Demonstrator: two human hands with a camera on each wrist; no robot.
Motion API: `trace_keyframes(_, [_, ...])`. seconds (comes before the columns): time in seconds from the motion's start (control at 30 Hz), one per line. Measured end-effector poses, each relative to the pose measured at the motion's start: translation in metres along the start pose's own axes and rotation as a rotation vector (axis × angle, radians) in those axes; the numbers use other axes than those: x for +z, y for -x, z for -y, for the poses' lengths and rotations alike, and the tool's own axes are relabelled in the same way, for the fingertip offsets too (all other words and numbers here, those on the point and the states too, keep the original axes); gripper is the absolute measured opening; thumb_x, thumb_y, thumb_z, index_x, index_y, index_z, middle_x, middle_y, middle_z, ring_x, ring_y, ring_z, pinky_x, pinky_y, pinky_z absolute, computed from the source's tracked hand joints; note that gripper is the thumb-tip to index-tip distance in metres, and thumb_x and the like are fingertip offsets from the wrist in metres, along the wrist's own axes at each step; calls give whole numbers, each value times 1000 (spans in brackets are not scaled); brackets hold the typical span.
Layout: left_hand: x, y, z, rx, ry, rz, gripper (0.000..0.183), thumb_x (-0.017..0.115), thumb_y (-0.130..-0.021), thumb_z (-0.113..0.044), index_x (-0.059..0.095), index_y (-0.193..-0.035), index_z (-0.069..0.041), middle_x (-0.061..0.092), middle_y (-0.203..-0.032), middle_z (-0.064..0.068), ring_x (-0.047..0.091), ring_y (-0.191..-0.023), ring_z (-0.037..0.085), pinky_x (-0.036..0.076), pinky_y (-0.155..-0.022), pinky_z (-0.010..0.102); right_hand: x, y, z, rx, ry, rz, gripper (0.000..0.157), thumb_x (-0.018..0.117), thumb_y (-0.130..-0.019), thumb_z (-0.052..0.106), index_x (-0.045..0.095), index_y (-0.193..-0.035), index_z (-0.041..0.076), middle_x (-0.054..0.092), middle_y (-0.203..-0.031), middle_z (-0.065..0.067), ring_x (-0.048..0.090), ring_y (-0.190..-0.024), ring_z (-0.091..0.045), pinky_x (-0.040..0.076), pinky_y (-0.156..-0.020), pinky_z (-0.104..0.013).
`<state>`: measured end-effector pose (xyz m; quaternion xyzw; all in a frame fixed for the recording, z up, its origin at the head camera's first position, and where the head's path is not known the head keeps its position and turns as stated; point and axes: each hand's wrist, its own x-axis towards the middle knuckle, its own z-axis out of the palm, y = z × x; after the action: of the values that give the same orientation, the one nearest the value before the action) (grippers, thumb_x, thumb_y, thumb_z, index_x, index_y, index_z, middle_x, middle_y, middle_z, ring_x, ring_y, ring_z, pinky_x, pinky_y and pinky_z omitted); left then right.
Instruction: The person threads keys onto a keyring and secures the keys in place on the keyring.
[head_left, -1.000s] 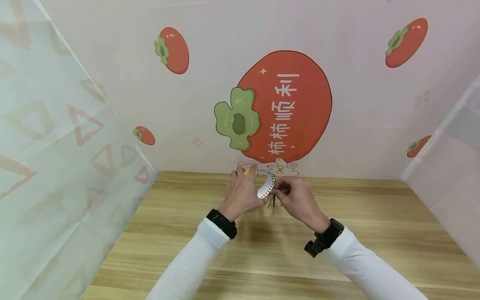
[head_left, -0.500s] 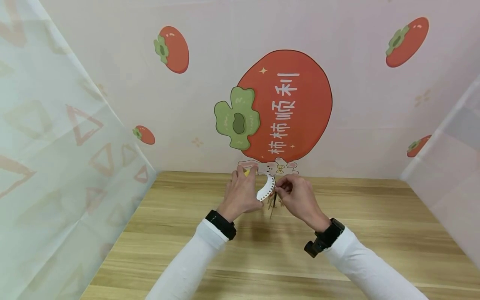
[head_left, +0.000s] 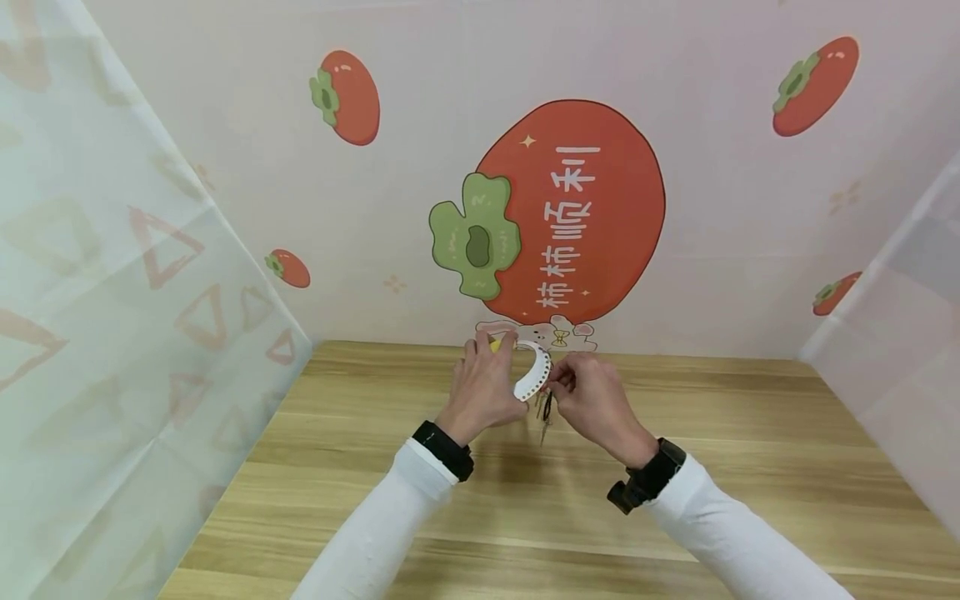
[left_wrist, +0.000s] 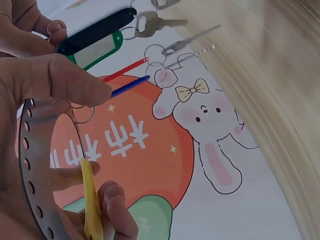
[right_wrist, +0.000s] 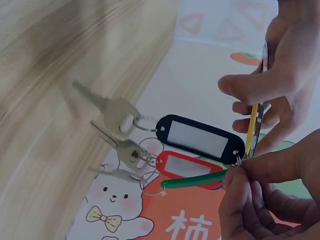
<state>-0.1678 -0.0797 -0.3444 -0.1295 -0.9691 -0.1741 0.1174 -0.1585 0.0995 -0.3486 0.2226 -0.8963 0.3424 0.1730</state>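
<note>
In the head view my left hand grips a white curved plate with a row of holes along its outer edge. A yellow strip runs by the plate's inner side, near the curled fingers. Close by on the right, my right hand pinches a small metal ring at the end of a black key tag. Red and green key tags hang beside it, and a blue one shows in the left wrist view. Metal keys dangle from the tags.
The wooden tabletop lies below both hands. Behind it stands a pale backdrop printed with persimmons and a rabbit. A patterned sheet slopes along the left, and another pale sheet borders the right.
The hanging keys and tags have swung slightly under the right hand. The right hand's fingers have shifted a little by the plate's edge; the left hand stays nearly in place.
</note>
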Motion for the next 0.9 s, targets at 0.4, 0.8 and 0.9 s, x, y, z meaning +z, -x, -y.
trace_keyframes(0.4, [-2,0,-4,-10,-2,1,94,84,-62,-15,47,-148,-8,41,-138,27,50,-104,39,49,-68,47,0,0,2,5,10,-3,8,72,-85,-5,71,-84,3,62,-78,-2,57,-65,-14,48,-57,-31])
trace_keyframes(0.8, [-2,0,-4,-11,-4,2,92,84,-63,-17,48,-148,-8,41,-138,27,50,-102,38,48,-68,48,-1,-1,2,16,8,-16,8,72,-85,-5,72,-82,3,61,-77,-3,58,-69,-17,48,-61,-35])
trace_keyframes(0.9, [-2,0,-3,-8,-10,-2,93,84,-63,-16,48,-147,-7,43,-136,28,50,-102,38,49,-68,48,0,-2,1,19,7,-20,10,72,-85,-5,71,-82,4,61,-76,-2,58,-68,-17,47,-61,-35])
